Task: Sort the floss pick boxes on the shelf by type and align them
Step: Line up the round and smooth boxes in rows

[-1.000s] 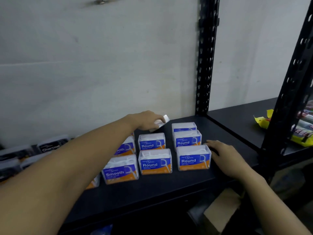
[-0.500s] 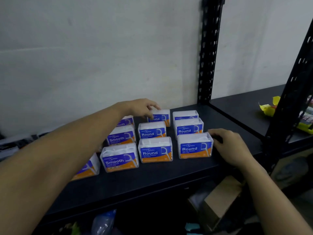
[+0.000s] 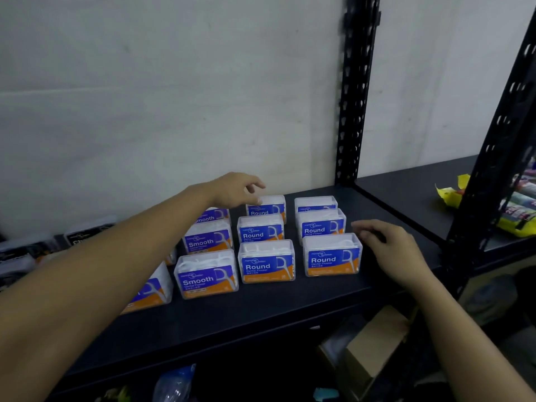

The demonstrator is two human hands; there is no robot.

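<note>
Clear floss pick boxes with blue-orange labels stand in columns on the black shelf [image 3: 261,314]. Two columns read Round: the middle one runs from its back box [image 3: 269,206] to its front box [image 3: 266,264], and the right one ends at the front box [image 3: 332,256]. To their left, a Smooth column ends at the front box [image 3: 206,275]. My left hand [image 3: 235,190] hovers over the back middle Round box, fingers relaxed, thumb at its top edge. My right hand [image 3: 388,245] rests loosely curled just right of the front right Round box and holds nothing. My left forearm partly hides another box [image 3: 150,288].
Black Charcoal boxes [image 3: 84,233] lie at the far left. A black perforated upright [image 3: 353,97] stands behind the boxes, with a wall at the back. The neighbouring shelf on the right holds yellow packets [image 3: 516,210]. A cardboard box [image 3: 374,343] and a plastic bag [image 3: 174,381] sit below.
My left hand has set a Round box upright at the back of the middle column and loosened its fingers from it. My right hand stays beside the front right box.
</note>
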